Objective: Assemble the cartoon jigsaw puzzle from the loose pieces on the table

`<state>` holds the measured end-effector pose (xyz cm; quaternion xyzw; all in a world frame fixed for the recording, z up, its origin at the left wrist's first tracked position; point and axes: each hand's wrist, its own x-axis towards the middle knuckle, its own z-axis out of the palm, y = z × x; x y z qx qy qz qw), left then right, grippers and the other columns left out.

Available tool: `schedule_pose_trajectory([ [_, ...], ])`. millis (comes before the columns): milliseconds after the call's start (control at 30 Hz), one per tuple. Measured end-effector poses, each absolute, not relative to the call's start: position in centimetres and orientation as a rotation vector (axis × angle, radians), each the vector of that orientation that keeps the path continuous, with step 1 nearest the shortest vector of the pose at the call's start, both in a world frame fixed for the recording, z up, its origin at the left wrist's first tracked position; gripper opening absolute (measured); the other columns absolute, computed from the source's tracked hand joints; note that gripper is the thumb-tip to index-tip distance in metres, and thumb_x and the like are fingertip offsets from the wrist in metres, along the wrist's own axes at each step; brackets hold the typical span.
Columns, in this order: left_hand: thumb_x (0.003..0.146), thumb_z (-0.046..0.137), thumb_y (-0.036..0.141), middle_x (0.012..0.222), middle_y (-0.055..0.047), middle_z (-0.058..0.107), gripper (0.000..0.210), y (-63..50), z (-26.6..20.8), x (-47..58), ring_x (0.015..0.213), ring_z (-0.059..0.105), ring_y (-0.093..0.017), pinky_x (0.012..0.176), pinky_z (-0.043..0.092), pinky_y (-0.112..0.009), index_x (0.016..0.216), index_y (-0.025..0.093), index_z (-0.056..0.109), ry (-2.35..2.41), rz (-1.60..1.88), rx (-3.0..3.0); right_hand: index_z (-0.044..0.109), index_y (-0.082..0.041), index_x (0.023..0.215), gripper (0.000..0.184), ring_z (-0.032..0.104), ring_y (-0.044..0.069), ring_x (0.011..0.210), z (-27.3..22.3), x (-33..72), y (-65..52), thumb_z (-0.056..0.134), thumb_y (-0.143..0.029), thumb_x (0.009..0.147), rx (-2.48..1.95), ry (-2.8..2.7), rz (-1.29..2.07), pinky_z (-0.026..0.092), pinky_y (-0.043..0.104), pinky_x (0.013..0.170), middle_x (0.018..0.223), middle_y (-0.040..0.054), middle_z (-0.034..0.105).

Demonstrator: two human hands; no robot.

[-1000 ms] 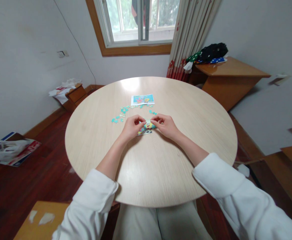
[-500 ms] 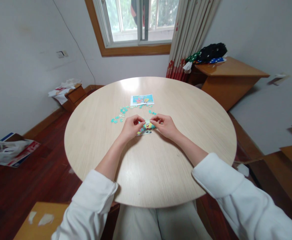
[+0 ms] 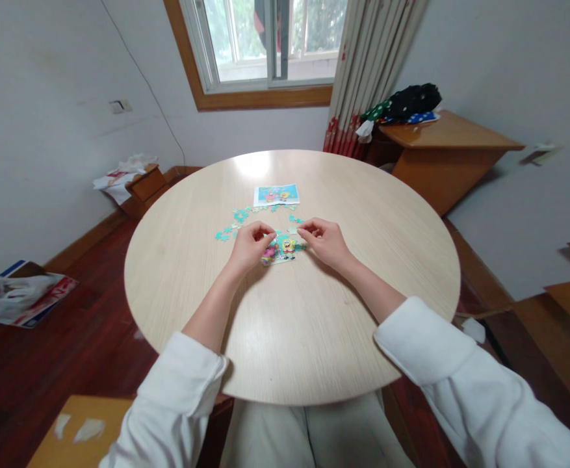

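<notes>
Daylight pours through the window (image 3: pixel 265 39) ahead of me, past what may be trees (image 3: pixel 316 29), blurred outside. A long curtain (image 3: pixel 372 65) hangs beside it. Pale walls (image 3: pixel 489 65), a dark red floor (image 3: pixel 26 370), a round table (image 3: pixel 294 344), and a wooden desk (image 3: pixel 455 133) in the corner.

– What does the person wear on the arms?
– A loose white cloth left sleeve (image 3: pixel 168 393) and a similar white right sleeve (image 3: pixel 440 354), both softly creased, each with a wide, plain cuff (image 3: pixel 398 328).
– And below the near edge of the round pale table (image 3: pixel 309 357)?
– Pale greyish trousers (image 3: pixel 270 432), having one thin dark line between the legs.
</notes>
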<state>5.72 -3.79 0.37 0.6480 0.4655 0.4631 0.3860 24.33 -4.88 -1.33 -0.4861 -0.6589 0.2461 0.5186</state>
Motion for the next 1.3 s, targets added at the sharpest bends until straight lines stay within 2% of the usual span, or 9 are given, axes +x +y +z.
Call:
schedule_pose_trajectory([
  [233,0.066,0.069,0.023,0.058,0.002,0.056,0.008,-4.2,0.2,6.2,0.053,0.041,-0.009,0.054,0.034,-0.025,0.069,0.016,0.067,1.176,1.124,1.707,0.066,-0.019,0.07,0.018,0.056,0.015,0.063,-1.3,24.0,-5.1,0.062,-0.036,0.075,-1.125,-1.641,0.645,0.041,0.029,0.059,0.07,0.0035,0.068],
  [667,0.067,0.068,0.027,0.058,0.001,0.056,0.012,-4.2,-0.2,6.1,0.054,0.04,-0.009,0.054,0.03,-0.025,0.064,0.016,0.067,1.101,1.098,1.759,0.066,-0.017,0.07,0.015,0.056,0.014,0.063,-1.1,23.9,-5.3,0.06,-0.03,0.075,-1.123,-1.694,0.71,0.041,0.028,0.058,0.07,0.003,0.067],
  [867,0.066,0.068,0.031,0.058,0.001,0.054,0.016,-3.9,-0.5,6.0,0.055,0.041,-0.01,0.053,0.03,-0.025,0.062,0.015,0.065,1.084,1.094,1.744,0.065,-0.016,0.071,0.022,0.056,0.014,0.065,-1.0,23.9,-5.2,0.06,-0.037,0.075,-1.088,-1.664,0.778,0.043,0.028,0.06,0.07,0.0032,0.065],
  [1033,0.066,0.067,0.029,0.055,0.002,0.052,0.015,-4.1,-0.5,6.1,0.053,0.039,-0.01,0.053,0.029,-0.025,0.062,0.016,0.064,1.085,1.067,1.779,0.061,-0.017,0.063,0.032,0.052,0.013,0.061,-0.8,23.8,-5.3,0.057,-0.046,0.075,-1.118,-1.663,0.817,0.041,0.028,0.059,0.063,0.0021,0.061],
  [1300,0.07,0.065,0.026,0.053,0.004,0.051,0.013,-4.6,-0.3,6.5,0.051,0.038,-0.009,0.054,0.03,-0.025,0.061,0.016,0.064,1.134,0.984,1.856,0.059,-0.016,0.059,0.031,0.044,0.011,0.055,-0.5,23.8,-5.4,0.057,-0.045,0.071,-1.187,-1.739,0.848,0.036,0.026,0.056,0.056,-0.0001,0.056],
])
